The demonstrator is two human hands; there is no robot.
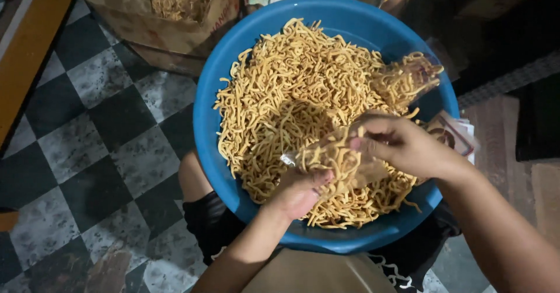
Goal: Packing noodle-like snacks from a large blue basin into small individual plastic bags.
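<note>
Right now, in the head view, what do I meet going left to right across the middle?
Wooden edge → checkered floor → blue basin rim → pile of fried noodle snacks → left hand → clear bag being filled → right hand → printed packet.

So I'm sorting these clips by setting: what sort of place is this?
Probably a home floor used for small-scale snack packing. It has a black-and-white checkered tile floor, a big blue basin of fried noodle sticks on the person's lap, and a cardboard box holding more.
</note>
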